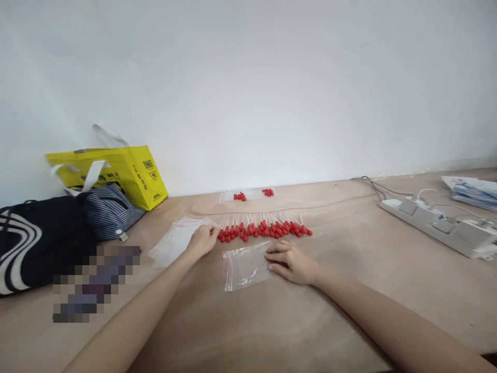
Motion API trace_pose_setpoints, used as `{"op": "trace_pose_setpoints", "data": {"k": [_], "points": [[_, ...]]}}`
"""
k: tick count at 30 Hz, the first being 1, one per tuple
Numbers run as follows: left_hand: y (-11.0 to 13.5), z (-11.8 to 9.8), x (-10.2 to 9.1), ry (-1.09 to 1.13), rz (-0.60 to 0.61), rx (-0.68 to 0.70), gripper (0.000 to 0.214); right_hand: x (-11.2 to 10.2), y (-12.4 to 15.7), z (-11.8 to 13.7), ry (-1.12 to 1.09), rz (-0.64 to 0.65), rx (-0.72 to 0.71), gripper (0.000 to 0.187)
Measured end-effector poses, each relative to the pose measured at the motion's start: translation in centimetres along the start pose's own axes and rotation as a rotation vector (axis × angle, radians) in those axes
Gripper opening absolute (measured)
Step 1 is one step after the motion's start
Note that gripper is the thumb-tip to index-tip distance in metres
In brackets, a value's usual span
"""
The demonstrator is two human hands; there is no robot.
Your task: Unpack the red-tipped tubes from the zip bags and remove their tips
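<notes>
Lying flat on the tan table (349, 311), right in front, between both forearms: 1 small clear zip bag (245, 267) with a red seal strip down its left edge, mouth side turned left, probably empty though the glare is making that hard to confirm. Being pinned at its right edge by the right hand (292, 261), palm down, fingers loosely curled and pressing rather than gripping, apparently keeping the slippery film from sliding.

Resting just beyond the bag: a row of red-bulbed droppers (264, 228), bulbs toward the viewer, clear stems fanning away toward the wall, laid side by side so each bulb is sitting within easy reach. Touching the left end of that row: the left hand (202, 241), fingers relaxed and extended, fingertips at the first bulbs; whether pinching 1 or only brushing it cannot be told from here.

Lying under and beside the left hand: a stack of spare clear bags (175, 239), kept close to the row. Sitting further back, near the wall: 2 filled bags (250, 195), each showing a small red cluster, set well apart from the loose row.

Standing off to the left: a yellow shopping bag (124, 173), a striped pouch (111, 210) and a dark bag (34, 243). Lying off to the right: a white power strip (438, 225) with plugs and cables.
</notes>
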State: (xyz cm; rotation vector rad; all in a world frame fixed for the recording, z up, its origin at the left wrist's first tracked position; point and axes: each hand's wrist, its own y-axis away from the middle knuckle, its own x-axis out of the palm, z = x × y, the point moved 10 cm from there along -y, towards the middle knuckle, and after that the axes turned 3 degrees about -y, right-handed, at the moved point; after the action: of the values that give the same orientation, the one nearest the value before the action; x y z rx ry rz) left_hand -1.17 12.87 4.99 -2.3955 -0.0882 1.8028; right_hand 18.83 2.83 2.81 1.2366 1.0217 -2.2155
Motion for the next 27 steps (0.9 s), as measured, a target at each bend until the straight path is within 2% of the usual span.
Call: {"op": "trace_pose_setpoints", "data": {"k": [3,5,7,10,13,16,19,21,22,23,24,25,27], "points": [[2.8,-1.8,-0.4,0.060,-0.010,0.223,0.035,0.0,0.0,0.0,-0.010,0.006,0.004,0.026],[5.1,-3.8,-0.2,0.167,0.050,0.469,0.047,0.0,0.0,0.0,-0.012,0.006,0.009,0.027],[6.9,-4.9,0.1,0.274,0.111,0.603,0.051,0.0,0.0,0.0,-0.010,0.004,0.007,0.027],[7.6,-5.4,0.9,0.338,0.141,0.614,0.033,0.0,0.0,0.0,-0.001,-0.003,-0.001,0.027],[7.4,-5.7,1.3,0.372,0.095,0.586,0.016,0.1,0.1,-0.1,0.003,-0.004,0.004,0.027],[7.1,-5.2,-0.8,0.457,-0.051,0.573,0.017,0.2,0.1,-0.2,-0.002,0.003,0.014,0.029],[6.8,-2.3,-5.4,0.525,-0.359,0.506,0.015,0.3,0.2,-0.2,-0.001,0.016,0.021,0.032],[6.7,1.7,-8.7,0.509,-0.638,0.313,0.014,0.3,0.2,-0.2,0.000,0.025,0.025,0.032],[6.7,4.0,-9.8,0.462,-0.741,0.179,0.017,0.3,0.2,-0.1,-0.002,0.027,0.027,0.032],[6.6,6.1,-10.3,0.391,-0.790,0.041,0.021,0.2,0.2,-0.1,-0.003,0.028,0.028,0.032],[6.1,8.0,-10.2,0.302,-0.762,-0.089,0.025,0.2,0.2,-0.1,-0.005,0.028,0.029,0.032],[5.3,9.6,-9.6,0.210,-0.663,-0.193,0.028,0.2,0.2,-0.1,-0.006,0.028,0.029,0.032],[4.3,11.8,-8.3,0.137,-0.519,-0.266,0.024,0.1,0.2,0.0,-0.007,0.031,0.029,0.031]]}}
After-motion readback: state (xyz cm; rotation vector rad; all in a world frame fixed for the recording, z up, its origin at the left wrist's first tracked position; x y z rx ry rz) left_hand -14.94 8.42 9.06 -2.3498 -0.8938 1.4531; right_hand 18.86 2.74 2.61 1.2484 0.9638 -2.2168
